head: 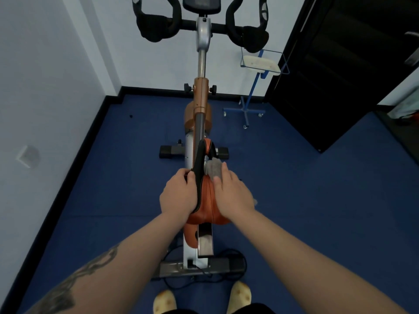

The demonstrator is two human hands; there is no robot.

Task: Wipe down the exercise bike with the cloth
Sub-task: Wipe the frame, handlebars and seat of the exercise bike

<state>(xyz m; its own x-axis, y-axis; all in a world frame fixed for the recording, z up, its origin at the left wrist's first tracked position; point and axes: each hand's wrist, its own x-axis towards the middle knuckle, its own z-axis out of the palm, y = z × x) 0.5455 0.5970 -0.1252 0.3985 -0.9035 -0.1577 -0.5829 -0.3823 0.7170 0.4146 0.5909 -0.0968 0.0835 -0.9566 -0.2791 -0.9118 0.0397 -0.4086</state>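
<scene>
Basically mid-wipe on the saddle right now, standing behind the exercise bike and looking straight down its spine. Left hand curled around the saddle's left edge, thumb hooked over the black trim, clearly there to steady it. Right hand pressed flat-ish on the right side, fingers fairly straight, pinning the cloth against the orange cover, so more of a press than a real grip. Only a grey wad of cloth poking out past the fingertips, plus maybe a scrap peeking out by the wrist, hard to say for sure. Looks like early days for the whole job: seat being done, while handlebars, console, post and frame all look untouched from here, though no way to judge clean versus dusty at this angle. Next move probably calls for dragging the cloth along the saddle toward the nose, keeping the left hand braced so nothing wobbles, then shifting forward to reach the post and bars. Plenty hidden though: saddle underside, most of the cloth under the palm, pedals and flywheel mostly blocked by the frame. Console and bar ends cut off at the top. Cable on the blue floor near the rear base, right by the yellow slippers, so worth minding when stepping around. Blue wheeled stand off to the right, well apart from the bike.
</scene>
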